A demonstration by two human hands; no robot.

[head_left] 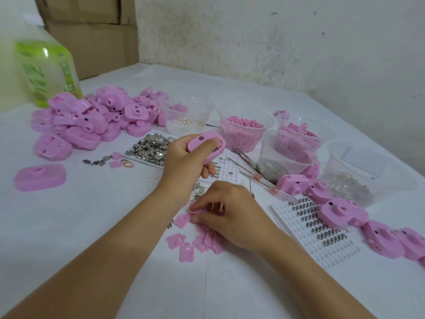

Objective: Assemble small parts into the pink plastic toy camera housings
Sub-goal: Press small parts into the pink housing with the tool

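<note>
I see my left hand [184,160] with its fingers curled round a pink camera housing [204,143], held over the middle of the white table [92,215]. My right hand [230,212] sits nearer the front edge, fingertips bent down onto scattered flat pink plates [186,246]. I cannot tell whether they pinch one. More housings [92,120] are heaped toward the far left corner.
</note>
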